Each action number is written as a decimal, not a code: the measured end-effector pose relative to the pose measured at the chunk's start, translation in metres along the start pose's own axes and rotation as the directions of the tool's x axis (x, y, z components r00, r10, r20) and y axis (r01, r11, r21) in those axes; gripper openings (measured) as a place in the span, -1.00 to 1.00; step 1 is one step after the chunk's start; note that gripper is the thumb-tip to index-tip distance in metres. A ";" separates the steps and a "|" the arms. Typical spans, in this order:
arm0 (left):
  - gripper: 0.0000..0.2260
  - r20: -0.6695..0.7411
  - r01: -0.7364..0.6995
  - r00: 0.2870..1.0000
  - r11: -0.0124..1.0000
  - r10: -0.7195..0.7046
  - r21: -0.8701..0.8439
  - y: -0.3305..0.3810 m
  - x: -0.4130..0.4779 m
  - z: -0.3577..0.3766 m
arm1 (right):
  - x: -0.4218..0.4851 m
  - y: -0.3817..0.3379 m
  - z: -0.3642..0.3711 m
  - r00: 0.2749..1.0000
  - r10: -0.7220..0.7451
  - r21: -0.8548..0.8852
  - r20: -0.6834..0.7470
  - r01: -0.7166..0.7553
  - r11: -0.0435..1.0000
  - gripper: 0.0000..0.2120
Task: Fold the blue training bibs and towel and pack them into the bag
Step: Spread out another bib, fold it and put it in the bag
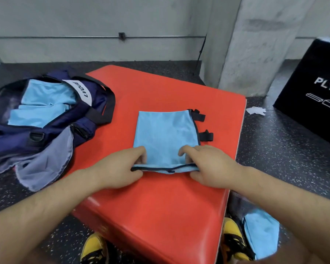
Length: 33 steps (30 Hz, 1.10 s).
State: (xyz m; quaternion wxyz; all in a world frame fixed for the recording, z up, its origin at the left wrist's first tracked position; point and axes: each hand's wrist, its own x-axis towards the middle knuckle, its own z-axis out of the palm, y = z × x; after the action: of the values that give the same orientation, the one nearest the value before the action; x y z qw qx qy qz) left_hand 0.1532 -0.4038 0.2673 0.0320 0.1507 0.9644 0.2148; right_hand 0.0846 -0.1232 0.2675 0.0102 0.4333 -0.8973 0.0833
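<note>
A light blue bib (pixel 166 136) with dark trim and black straps lies folded into a rectangle on the red padded box (pixel 160 206). My left hand (pixel 120 168) pinches its near left corner. My right hand (pixel 210 164) pinches the near right corner. The near edge is lifted a little off the box. The navy bag (pixel 84 119) lies open on the floor to the left, with folded light blue bibs (pixel 44 103) inside. Another light blue cloth (pixel 261 233) lies on the floor at the lower right.
A grey cloth (pixel 44 164) spills from the bag's front onto the floor. A black box with white lettering (pixel 316 103) stands at the right, a concrete pillar (pixel 255 44) behind it. A white scrap (pixel 255 110) lies on the floor. Yellow shoes (pixel 95 250) show below the box.
</note>
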 end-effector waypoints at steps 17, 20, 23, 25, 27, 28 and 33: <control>-0.76 -0.068 0.276 0.869 0.593 -0.491 -0.757 -0.008 0.033 -0.012 | 0.033 0.026 -0.004 0.901 0.423 0.654 0.097 -0.378 0.656 -0.74; -0.76 -0.112 0.248 0.905 0.722 -0.411 -0.646 -0.006 0.031 -0.011 | 0.033 0.026 -0.003 0.910 0.393 0.651 0.132 -0.379 0.658 -0.78; -0.83 -0.145 0.279 0.885 0.752 -0.443 -0.598 0.000 0.031 -0.009 | 0.033 0.025 -0.004 0.902 0.427 0.628 0.065 -0.370 0.685 -0.76; -0.83 -0.141 0.279 0.879 0.731 -0.456 -0.623 0.000 0.029 -0.011 | 0.033 0.022 -0.010 0.908 0.419 0.631 0.032 -0.343 0.695 -0.74; -0.82 -0.103 0.290 0.879 0.692 -0.466 -0.661 0.001 0.028 -0.016 | 0.033 0.020 -0.016 0.913 0.408 0.632 0.020 -0.328 0.702 -0.74; -0.82 -0.086 0.297 0.879 0.679 -0.469 -0.671 0.001 0.027 -0.018 | 0.032 0.021 -0.019 0.914 0.406 0.637 0.018 -0.324 0.699 -0.73; -0.73 -0.052 0.319 0.886 0.688 -0.460 -0.652 -0.004 0.025 -0.017 | 0.032 0.016 -0.029 0.908 0.415 0.667 0.053 -0.342 0.662 -0.77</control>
State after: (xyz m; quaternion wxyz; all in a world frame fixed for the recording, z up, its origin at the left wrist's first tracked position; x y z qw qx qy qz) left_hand 0.1266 -0.4064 0.2807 0.0227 -0.1019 0.8442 0.5257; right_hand 0.0505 -0.1335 0.2971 -0.1153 0.2070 -0.8766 0.4188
